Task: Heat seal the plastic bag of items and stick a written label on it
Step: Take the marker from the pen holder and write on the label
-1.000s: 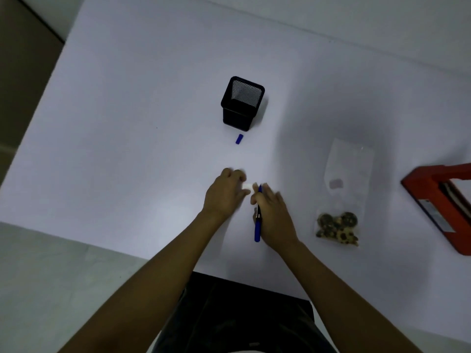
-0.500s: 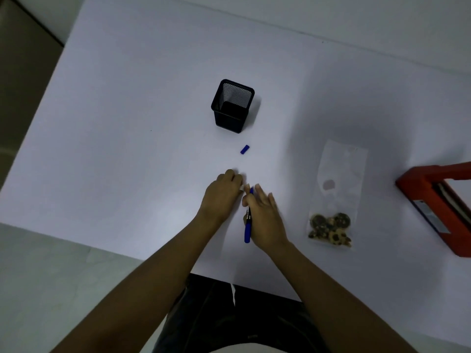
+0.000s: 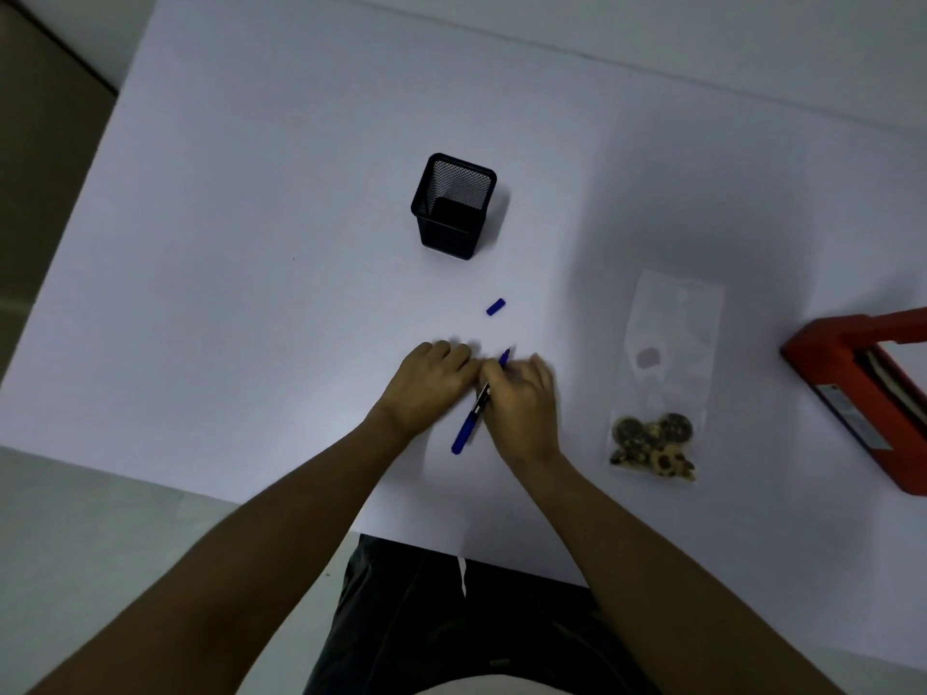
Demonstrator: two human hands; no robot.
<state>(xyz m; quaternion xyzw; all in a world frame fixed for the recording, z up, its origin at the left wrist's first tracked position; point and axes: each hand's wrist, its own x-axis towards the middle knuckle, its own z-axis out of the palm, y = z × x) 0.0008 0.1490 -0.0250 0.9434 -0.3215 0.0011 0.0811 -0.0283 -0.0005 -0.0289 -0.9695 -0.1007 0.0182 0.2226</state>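
Note:
My right hand (image 3: 521,403) grips a blue pen (image 3: 469,423) near the middle of the white table (image 3: 251,293), its tip pointing away from me. My left hand (image 3: 431,383) rests beside it, fingers curled down on the table; whatever lies under its fingertips is hidden. The pen's blue cap (image 3: 495,307) lies loose just beyond the hands. To the right lies a clear plastic bag (image 3: 667,343) flat on the table, with several dark round items (image 3: 652,443) bunched at its near end. A red heat sealer (image 3: 863,393) sits at the right edge.
A black mesh pen holder (image 3: 454,205) stands upright beyond the cap. The table's near edge runs just in front of my lap. A floor strip shows at the far left.
The pen has tilted, with its rear end swung left and its tip showing beyond my right hand. Both hands stay close together at the same spot.

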